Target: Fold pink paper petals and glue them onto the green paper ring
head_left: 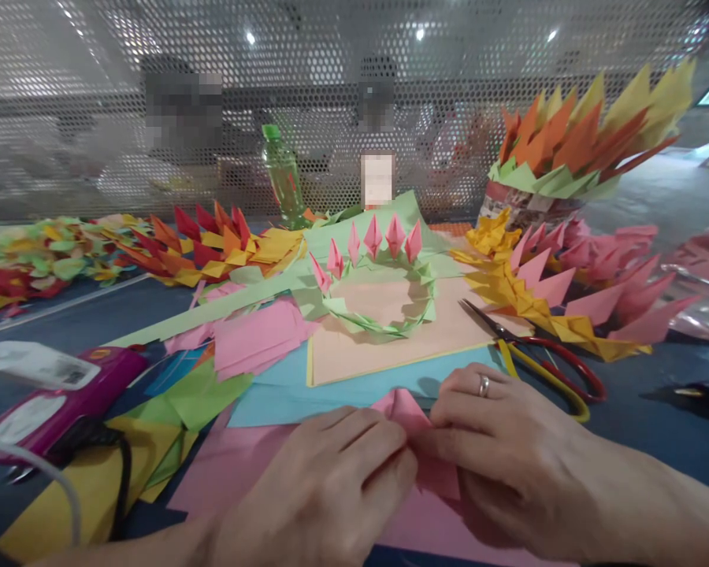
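Observation:
Between my two hands is a small piece of pink paper (402, 409), partly folded, its tip pointing away from me. My left hand (336, 472) pinches its left side, fingers curled. From the right, my right hand (496, 445), with a ring on one finger, presses on the other side with bent fingers. Both hands rest over larger pink sheets (242, 465). Just beyond lies a light blue sheet (272, 394). Farther off, a ring of folded green paper (384, 327) carries several pink folded points (373, 236) along its back. My fingers hide part of the folded piece.
Red-and-yellow-handled scissors (543, 362) lie right of centre. A purple glue gun (88, 402) with a cable sits left. Pink slips (260, 339), a green-capped bottle (283, 181), yellow-and-pink folded rings (543, 291) and a tall orange paper piece (567, 150) stand around. A perforated screen (331, 87) closes the back.

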Demonstrator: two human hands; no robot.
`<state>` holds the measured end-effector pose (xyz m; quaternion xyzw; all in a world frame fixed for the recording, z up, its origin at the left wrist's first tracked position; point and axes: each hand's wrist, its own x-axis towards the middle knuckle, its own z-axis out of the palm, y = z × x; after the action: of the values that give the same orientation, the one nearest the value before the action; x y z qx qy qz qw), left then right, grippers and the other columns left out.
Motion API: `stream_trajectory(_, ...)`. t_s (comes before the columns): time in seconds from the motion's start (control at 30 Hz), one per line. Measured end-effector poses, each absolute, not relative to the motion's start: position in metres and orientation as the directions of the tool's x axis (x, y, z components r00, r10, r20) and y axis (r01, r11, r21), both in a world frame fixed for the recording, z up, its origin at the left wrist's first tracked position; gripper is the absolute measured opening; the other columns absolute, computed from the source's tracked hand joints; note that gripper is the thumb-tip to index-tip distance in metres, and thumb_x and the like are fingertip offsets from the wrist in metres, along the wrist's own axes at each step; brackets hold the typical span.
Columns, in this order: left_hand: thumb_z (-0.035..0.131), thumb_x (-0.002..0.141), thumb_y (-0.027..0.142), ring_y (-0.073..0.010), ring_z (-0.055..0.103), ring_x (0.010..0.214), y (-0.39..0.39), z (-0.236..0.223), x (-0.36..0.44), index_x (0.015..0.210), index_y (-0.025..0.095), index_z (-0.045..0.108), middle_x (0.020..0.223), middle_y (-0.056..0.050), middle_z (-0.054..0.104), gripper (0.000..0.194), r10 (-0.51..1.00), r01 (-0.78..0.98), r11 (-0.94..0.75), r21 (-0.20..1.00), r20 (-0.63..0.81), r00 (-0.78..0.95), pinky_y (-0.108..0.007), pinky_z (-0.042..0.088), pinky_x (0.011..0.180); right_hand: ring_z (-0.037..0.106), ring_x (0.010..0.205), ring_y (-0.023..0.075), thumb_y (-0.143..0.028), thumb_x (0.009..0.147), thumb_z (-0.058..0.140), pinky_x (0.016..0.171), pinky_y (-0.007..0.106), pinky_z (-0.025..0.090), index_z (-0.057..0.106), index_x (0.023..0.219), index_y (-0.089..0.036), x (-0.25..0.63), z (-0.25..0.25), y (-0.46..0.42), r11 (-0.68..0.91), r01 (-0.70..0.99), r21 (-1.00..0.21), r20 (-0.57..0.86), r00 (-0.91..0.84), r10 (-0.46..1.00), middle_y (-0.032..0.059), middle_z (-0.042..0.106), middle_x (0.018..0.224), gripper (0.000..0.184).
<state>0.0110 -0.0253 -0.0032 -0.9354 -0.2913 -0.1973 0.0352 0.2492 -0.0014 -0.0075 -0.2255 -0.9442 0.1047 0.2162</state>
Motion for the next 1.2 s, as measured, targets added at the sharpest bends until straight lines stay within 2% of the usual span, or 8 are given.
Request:
stream_trajectory(0.17, 0.032, 0.105, 0.019, -0.0214, 0.068, 0.084, -0.023, 0.004, 0.010, 0.090, 0.019, 0.070, 0.086, -0.006, 0.071, 0.041, 0.482, 0.478, -0.874, 0.090, 0.295, 0.825, -0.036, 0.058, 0.081, 0.055, 0.079, 0.0198, -0.003, 0.088, 0.047, 0.076, 0.037, 0.044, 0.064, 0.107, -0.015, 0.251, -0.007, 0.002, 0.846, 0.406, -0.347, 0.361, -0.774, 0.520, 0.0047, 0.065, 0.085, 0.029)
stream_trajectory(0.3, 0.045, 0.102, 0.022, -0.0227, 0.068, 0.085, -0.026, 0.008, 0.010, 0.088, 0.020, 0.070, 0.085, -0.007, 0.070, 0.029, 0.514, 0.502, -0.857, 0.118, 0.275, 0.813, -0.037, 0.060, 0.081, 0.056, 0.077, 0.0185, -0.004, 0.091, 0.048, 0.073, 0.035, 0.044, 0.063, 0.099, -0.016, 0.251, -0.017, 0.008, 0.870, 0.368, -0.328, 0.472, -0.733, 0.489, 0.0034, 0.066, 0.081, 0.021)
stream_trajectory(0.5, 0.038, 0.102, 0.012, -0.0196, 0.068, 0.081, -0.023, 0.001, 0.012, 0.089, 0.019, 0.071, 0.083, -0.005, 0.070, 0.036, 0.481, 0.495, -0.866, 0.073, 0.396, 0.782, -0.034, 0.058, 0.082, 0.055, 0.080, 0.0163, -0.004, 0.092, 0.050, 0.078, 0.035, 0.043, 0.061, 0.091, -0.017, 0.259, -0.024, 0.008, 0.914, 0.337, -0.227, 0.459, -0.791, 0.406, 0.0015, 0.064, 0.085, 0.017)
stream_trajectory(0.57, 0.041, 0.101, 0.010, -0.0194, 0.067, 0.085, -0.021, 0.001, 0.012, 0.093, 0.018, 0.071, 0.088, -0.005, 0.071, 0.032, 0.507, 0.514, -0.854, 0.086, 0.366, 0.781, -0.033, 0.057, 0.085, 0.055, 0.079, 0.0164, -0.005, 0.092, 0.051, 0.077, 0.036, 0.042, 0.062, 0.092, -0.017, 0.262, -0.025, 0.007, 0.917, 0.352, -0.188, 0.455, -0.796, 0.399, 0.0013, 0.064, 0.084, 0.016)
stream_trajectory(0.7, 0.049, 0.100, 0.011, -0.0192, 0.067, 0.086, -0.022, 0.008, 0.013, 0.093, 0.017, 0.071, 0.091, -0.004, 0.072, 0.024, 0.517, 0.516, -0.850, 0.103, 0.348, 0.782, -0.033, 0.057, 0.086, 0.052, 0.074, 0.0177, -0.006, 0.089, 0.052, 0.072, 0.037, 0.040, 0.060, 0.085, -0.018, 0.262, -0.026, 0.005, 0.902, 0.414, -0.123, 0.435, -0.794, 0.424, 0.0008, 0.061, 0.077, 0.015)
stream_trajectory(0.8, 0.044, 0.103, 0.017, -0.0204, 0.068, 0.085, -0.027, 0.010, 0.014, 0.091, 0.018, 0.071, 0.087, -0.005, 0.071, 0.030, 0.515, 0.519, -0.849, 0.100, 0.383, 0.767, -0.034, 0.057, 0.084, 0.051, 0.072, 0.0185, -0.008, 0.089, 0.050, 0.069, 0.037, 0.040, 0.055, 0.077, -0.020, 0.259, -0.025, 0.005, 0.891, 0.445, -0.089, 0.447, -0.782, 0.435, 0.0005, 0.057, 0.073, 0.018)
stream_trajectory(0.97, 0.032, 0.106, 0.016, -0.0202, 0.068, 0.079, -0.031, 0.007, 0.013, 0.088, 0.016, 0.071, 0.083, -0.005, 0.071, 0.042, 0.477, 0.500, -0.864, 0.062, 0.421, 0.772, -0.033, 0.057, 0.078, 0.049, 0.070, 0.0152, -0.012, 0.092, 0.055, 0.069, 0.033, 0.041, 0.052, 0.073, -0.020, 0.252, -0.019, -0.001, 0.915, 0.383, -0.125, 0.492, -0.777, 0.393, -0.0021, 0.056, 0.071, 0.020)
stream_trajectory(1.2, 0.040, 0.101, 0.005, -0.0179, 0.067, 0.083, -0.022, 0.001, 0.012, 0.092, 0.012, 0.069, 0.087, -0.005, 0.071, 0.031, 0.432, 0.459, -0.884, 0.087, 0.527, 0.732, -0.030, 0.055, 0.082, 0.052, 0.076, 0.0175, -0.015, 0.093, 0.058, 0.078, 0.034, 0.043, 0.064, 0.090, -0.018, 0.250, -0.008, -0.003, 0.908, 0.371, -0.193, 0.450, -0.789, 0.418, 0.0011, 0.065, 0.079, 0.007)
